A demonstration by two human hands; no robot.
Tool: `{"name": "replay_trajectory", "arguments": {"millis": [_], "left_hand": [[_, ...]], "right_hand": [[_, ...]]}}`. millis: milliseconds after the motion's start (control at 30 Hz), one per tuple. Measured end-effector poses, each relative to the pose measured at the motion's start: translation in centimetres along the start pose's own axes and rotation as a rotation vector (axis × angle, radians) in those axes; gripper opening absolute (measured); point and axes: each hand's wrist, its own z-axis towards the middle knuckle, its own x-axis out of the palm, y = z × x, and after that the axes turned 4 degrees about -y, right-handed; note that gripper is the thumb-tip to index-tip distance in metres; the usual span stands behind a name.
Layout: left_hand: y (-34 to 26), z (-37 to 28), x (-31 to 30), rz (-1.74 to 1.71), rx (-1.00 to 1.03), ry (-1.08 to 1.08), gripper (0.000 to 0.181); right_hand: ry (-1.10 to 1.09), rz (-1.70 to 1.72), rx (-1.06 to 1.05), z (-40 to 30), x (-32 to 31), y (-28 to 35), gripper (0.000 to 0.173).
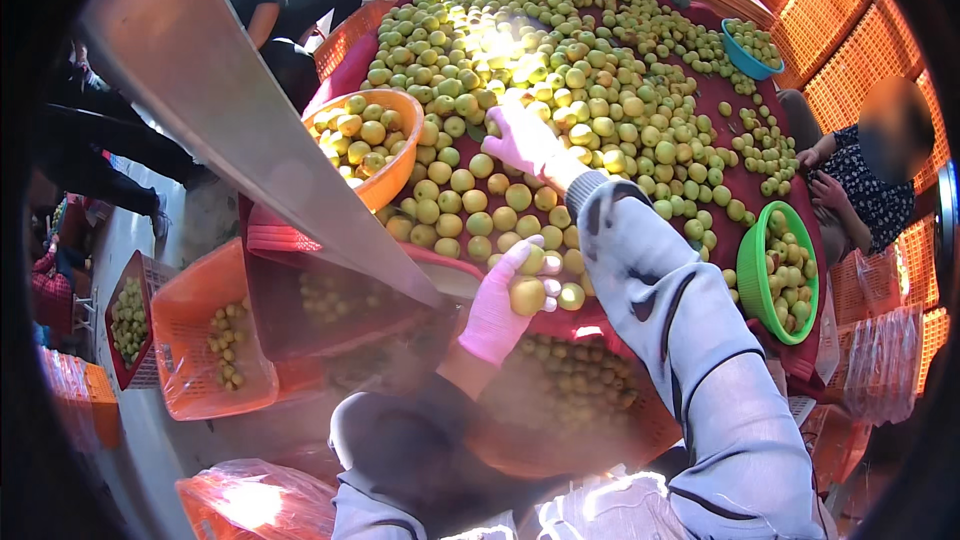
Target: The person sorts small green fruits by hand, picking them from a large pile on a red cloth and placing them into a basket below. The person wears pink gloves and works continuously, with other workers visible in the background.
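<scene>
My left hand (496, 311), in a pale pink glove, is palm up near the front edge of the table. Its fingers curl around two small round yellow-green fruits; the nearer fruit (527, 295) rests against the palm side, the other just beyond it. Farther out, my right hand (523, 136), also gloved in pink, reaches into the heap of fruits (600, 101). A greenish fruit (493, 126) shows between its thumb and fingers. Bright sunlight washes out the back of that hand. The fruits lie loose on a dark red cloth (739, 262).
An orange basin (409, 157) of fruits stands left, a green basin (750, 300) right, a blue basin (739, 64) far right. A grey metal beam (255, 112) crosses the left side. Orange crates (180, 360) sit below. A person (859, 187) sits at right; others stand around the table.
</scene>
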Motion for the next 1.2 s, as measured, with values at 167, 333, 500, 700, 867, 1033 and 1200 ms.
{"name": "replay_trajectory", "arguments": {"millis": [167, 333, 500, 700, 867, 1033, 1200], "left_hand": [[0.1, -0.3, -0.2, 0.114, 0.033, -0.03, 0.035], [-0.1, 0.4, -0.3, 0.012, -0.01, 0.04, 0.051], [0.8, -0.1, 1.4, -0.081, -0.099, 0.051, 0.071], [1.4, 0.1, -3.1, -0.224, -0.071, 0.09, 0.069], [1.3, -0.7, 0.6, -0.175, -0.102, 0.018, 0.063], [1.1, -1.2, 2.2, -0.126, -0.145, -0.051, 0.064], [1.1, -0.9, 1.5, -0.111, -0.178, 0.045, 0.059]], "right_hand": [[-0.022, 1.408, 0.699, -6.2, -6.0, -2.5, 0.03], [0.09, 1.989, 0.709, -12.7, -10.0, -1.6, 0.036], [-0.075, 1.577, 0.729, -17.0, -10.9, 3.1, 0.036], [0.12, 0.934, 0.519, -20.2, -12.4, 11.9, 0.038], [0.102, 0.84, 0.511, -22.5, -12.2, 9.6, 0.039], [0.004, 1.203, 0.752, -24.8, -15.2, 9.2, 0.04], [-0.176, 0.667, 0.606, -29.1, -15.7, 6.0, 0.032]]}}
